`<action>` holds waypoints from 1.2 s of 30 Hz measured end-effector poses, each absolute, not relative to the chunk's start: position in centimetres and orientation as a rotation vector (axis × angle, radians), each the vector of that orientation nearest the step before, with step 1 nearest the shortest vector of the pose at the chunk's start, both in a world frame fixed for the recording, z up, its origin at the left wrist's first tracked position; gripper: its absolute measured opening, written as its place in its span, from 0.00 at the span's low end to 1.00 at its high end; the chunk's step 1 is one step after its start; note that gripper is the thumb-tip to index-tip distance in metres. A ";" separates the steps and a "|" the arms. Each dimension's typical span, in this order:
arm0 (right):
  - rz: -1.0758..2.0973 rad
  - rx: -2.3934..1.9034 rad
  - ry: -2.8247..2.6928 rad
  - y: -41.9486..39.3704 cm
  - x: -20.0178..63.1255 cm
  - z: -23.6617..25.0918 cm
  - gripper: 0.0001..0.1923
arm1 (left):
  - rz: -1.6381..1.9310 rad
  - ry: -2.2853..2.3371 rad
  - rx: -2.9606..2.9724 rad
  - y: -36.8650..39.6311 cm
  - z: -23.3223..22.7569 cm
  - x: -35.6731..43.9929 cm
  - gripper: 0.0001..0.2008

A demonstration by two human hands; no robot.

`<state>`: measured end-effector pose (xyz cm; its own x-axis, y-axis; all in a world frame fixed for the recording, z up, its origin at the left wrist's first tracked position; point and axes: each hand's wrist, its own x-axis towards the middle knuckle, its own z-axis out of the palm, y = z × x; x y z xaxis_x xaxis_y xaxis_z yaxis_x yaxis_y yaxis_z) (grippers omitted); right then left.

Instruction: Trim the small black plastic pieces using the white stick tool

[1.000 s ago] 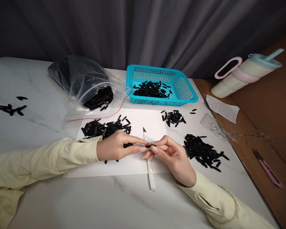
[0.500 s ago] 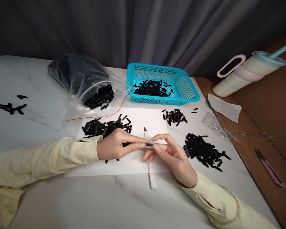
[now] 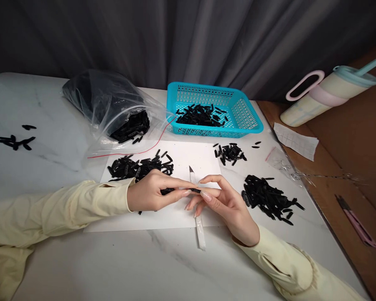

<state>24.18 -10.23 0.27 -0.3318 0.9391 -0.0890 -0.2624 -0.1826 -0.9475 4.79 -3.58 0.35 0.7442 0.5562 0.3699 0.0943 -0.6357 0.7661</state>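
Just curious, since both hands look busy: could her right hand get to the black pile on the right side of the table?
Probably yes. The right hand lies beside that black pile with bare table between, though its fingers pinch a small black piece.

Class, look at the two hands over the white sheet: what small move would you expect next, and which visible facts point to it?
Probably the right hand takes the small black piece from the left hand. Both hands' fingertips already pinch the piece between them, above the white knife lying on the paper sheet.

one blue basket [image 3: 250, 121], one plastic bag [image 3: 106, 104], one tumbler [image 3: 329, 98], two hands
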 end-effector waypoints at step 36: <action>1.781 -0.919 -1.107 -10.2 24.1 0.9 0.09 | 0.741 0.530 2.207 -3.5 0.6 4.8 0.11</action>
<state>24.10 -10.19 0.94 -0.3915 0.9071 -0.1544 -0.2631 -0.2712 -0.9259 4.83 -3.51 0.59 0.7482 0.5671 0.3443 0.1422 -0.6439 0.7518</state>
